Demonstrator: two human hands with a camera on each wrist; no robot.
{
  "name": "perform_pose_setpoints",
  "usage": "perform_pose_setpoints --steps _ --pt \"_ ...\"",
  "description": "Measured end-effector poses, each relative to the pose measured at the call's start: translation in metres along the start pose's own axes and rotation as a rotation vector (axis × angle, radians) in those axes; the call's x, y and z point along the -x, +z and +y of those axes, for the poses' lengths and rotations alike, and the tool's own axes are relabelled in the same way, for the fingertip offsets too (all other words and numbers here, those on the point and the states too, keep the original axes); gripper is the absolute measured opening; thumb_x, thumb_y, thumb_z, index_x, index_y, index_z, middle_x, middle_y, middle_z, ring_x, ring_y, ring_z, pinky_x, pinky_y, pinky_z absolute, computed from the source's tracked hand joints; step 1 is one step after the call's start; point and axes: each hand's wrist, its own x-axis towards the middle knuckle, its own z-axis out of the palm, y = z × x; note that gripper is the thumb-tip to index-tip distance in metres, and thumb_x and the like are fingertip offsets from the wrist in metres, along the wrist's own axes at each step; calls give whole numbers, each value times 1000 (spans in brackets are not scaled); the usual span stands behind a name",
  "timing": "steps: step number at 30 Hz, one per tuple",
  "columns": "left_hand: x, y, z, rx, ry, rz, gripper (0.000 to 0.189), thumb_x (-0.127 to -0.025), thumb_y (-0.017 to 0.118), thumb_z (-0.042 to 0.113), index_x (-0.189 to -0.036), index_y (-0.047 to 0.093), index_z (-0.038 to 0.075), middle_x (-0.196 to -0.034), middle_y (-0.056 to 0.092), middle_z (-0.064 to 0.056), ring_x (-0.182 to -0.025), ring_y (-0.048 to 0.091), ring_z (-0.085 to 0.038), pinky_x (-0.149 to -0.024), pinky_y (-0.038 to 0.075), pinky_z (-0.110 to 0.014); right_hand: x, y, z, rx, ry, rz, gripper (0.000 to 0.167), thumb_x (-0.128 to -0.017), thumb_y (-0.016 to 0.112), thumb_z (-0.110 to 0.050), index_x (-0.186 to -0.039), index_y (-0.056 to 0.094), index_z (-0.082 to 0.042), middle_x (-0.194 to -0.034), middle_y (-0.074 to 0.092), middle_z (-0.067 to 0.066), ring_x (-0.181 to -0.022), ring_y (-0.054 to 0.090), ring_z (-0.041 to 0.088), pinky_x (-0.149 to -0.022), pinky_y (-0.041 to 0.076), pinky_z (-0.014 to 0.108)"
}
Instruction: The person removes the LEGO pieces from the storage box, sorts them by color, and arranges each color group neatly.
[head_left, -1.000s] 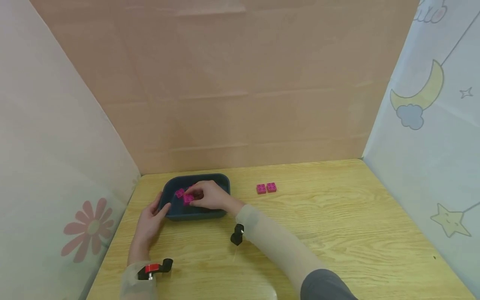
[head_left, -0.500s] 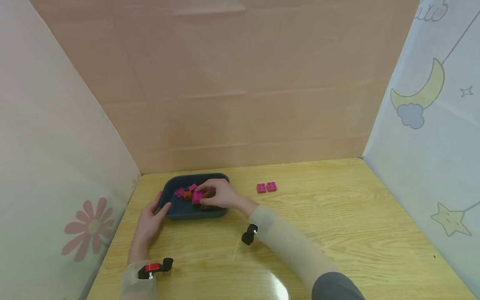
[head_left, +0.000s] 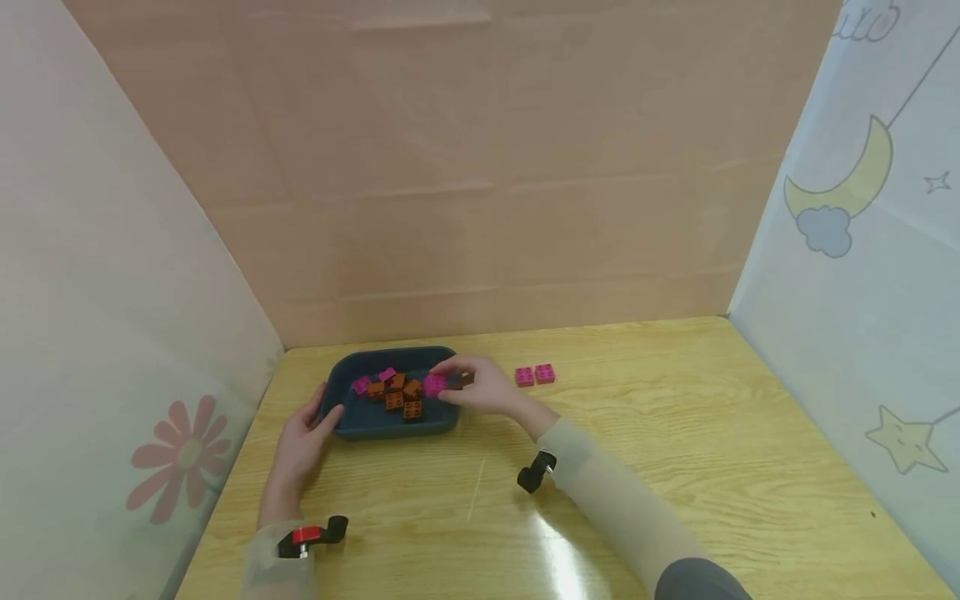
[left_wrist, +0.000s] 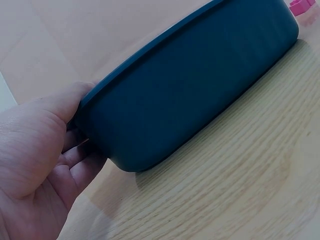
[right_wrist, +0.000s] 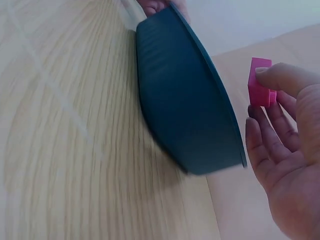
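A dark blue plastic bin point(head_left: 360, 433) stands on the table with several orange toy bricks point(head_left: 394, 401) and two pink toy bricks point(head_left: 362, 385) inside. My left hand point(head_left: 300, 442) grips its left end, thumb over the rim and fingers along the outer wall, as the left wrist view also shows. Over the bin's right end, my right hand point(head_left: 483, 386) pinches a pink toy brick point(right_wrist: 259, 82) between thumb and fingers, above the rim. Two more pink toy bricks point(head_left: 535, 375) lie side by side on the table, right of the bin.
The wood-grain table point(head_left: 675, 433) extends to the right and front. A brown paper backdrop point(head_left: 480, 167) rises behind it. White printed panels point(head_left: 840, 333) close in both sides.
My right hand has carried the pink brick rightward, from the bin's middle to its right end, uncovering the orange bricks. The left hand stays at the bin's left end.
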Motion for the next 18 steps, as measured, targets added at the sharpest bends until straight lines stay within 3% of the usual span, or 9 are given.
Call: perform_pose_setpoints --steps 3,12,18 --pt "-5 1 -10 5 17 10 76 -111 62 36 -172 22 16 -177 18 -6 -159 26 -27 -119 31 -22 8 -10 6 -46 22 25 39 -95 82 -13 -133 74 -10 -125 74 4 -115 70 23 -96 61 39" --pt "-3 3 -8 19 39 18 77 -110 64 38 -172 24 16 -176 20 -7 -159 27 -29 -118 32 -20 30 -32 17 -130 63 74 53 -94 82 -8 -144 65 0 -131 72 11 -117 70 33 -101 59 49" --pt "-3 4 -9 3 40 29 77 -110 63 40 -171 24 15 -176 21 -9 -158 29 -31 -117 35 -22 44 -42 21 -151 103 118 46 -95 82 -7 -139 69 -3 -129 72 12 -111 72 38 -94 62 38"
